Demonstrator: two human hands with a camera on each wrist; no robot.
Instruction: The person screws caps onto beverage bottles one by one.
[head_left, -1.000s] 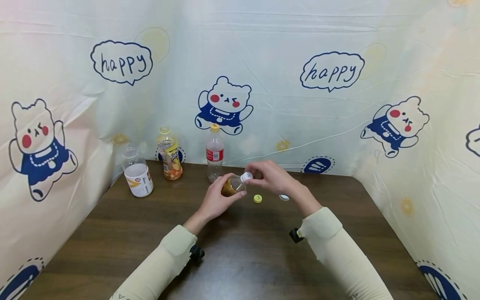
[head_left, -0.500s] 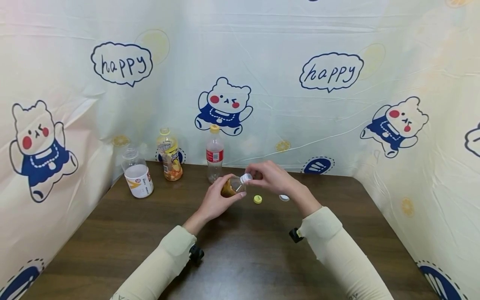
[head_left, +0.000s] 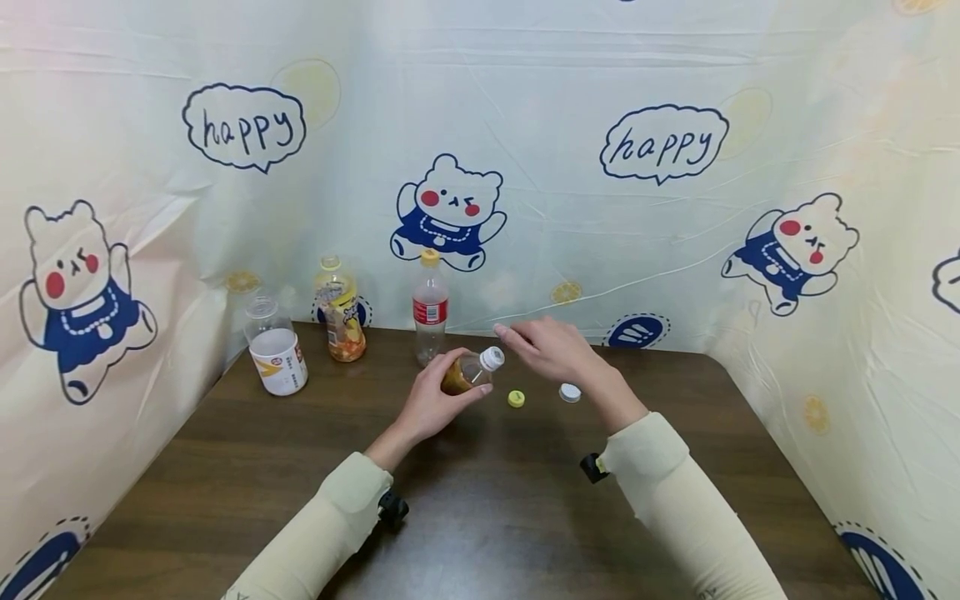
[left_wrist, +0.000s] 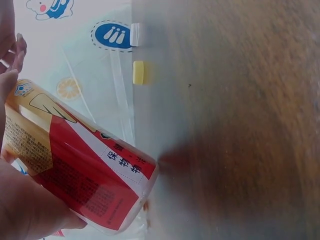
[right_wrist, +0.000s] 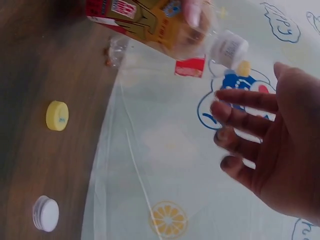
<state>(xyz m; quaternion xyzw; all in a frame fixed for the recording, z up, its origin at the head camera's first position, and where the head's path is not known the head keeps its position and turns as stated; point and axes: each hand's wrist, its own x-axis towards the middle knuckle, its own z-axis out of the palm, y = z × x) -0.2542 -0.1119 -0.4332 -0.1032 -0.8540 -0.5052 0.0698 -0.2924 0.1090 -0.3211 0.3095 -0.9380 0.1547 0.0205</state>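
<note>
The bottle (left_wrist: 85, 160) is clear plastic wrapped in a label of red and gold, with a white diagonal band carrying dark characters, much small print and a blue emblem near the label's upper edge; it tilts over the dark table (head_left: 480, 517), its capped end up and toward the person's right, gripped round the body by the left hand (head_left: 431, 398). A white cap (head_left: 492, 358) sits on its neck, marked with print too blurred to read; the right hand (head_left: 557, 350) is just beside this cap, apart from it, fingers extended.
</note>
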